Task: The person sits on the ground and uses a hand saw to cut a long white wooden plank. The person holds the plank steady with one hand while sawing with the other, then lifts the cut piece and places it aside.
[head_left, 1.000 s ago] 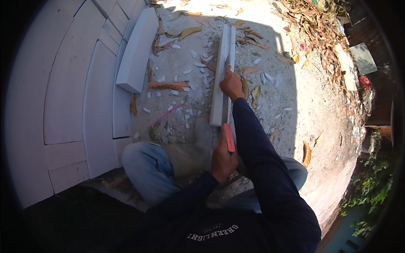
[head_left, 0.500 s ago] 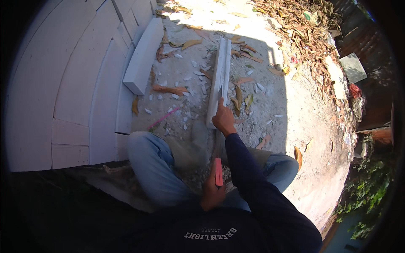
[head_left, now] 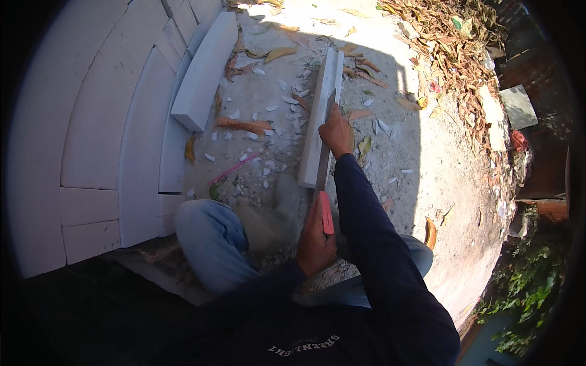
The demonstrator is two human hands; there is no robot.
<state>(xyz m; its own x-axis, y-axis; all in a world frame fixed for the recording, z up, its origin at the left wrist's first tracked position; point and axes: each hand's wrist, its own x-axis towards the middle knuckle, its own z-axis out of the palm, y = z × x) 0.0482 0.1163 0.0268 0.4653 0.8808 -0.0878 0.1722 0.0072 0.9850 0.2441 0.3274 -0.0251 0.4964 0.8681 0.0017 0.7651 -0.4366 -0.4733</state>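
Observation:
A hand saw with a red handle (head_left: 326, 213) lies lengthwise along a long white block (head_left: 313, 152) on the ground in front of me. My left hand (head_left: 316, 244) is closed around the saw's handle, close to my body. Farther out, my right hand (head_left: 337, 133) grips the saw blade (head_left: 323, 163) near its far end, above the block's right side. A groove or step runs along the block's top. The fingers of my right hand partly hide the blade and the block's right edge.
At the left, a wall of white blocks (head_left: 91, 140) rises, with another long white block (head_left: 207, 73) leaning by it. White chips, dry leaves (head_left: 244, 125) and a pink strip (head_left: 235, 168) litter the ground. My bent knees (head_left: 210, 238) flank the work. Leaf litter (head_left: 458, 55) piles up far right.
Both hands and the saw have moved away from me along the white block, the blade sliding farther over it. My view has shifted slightly.

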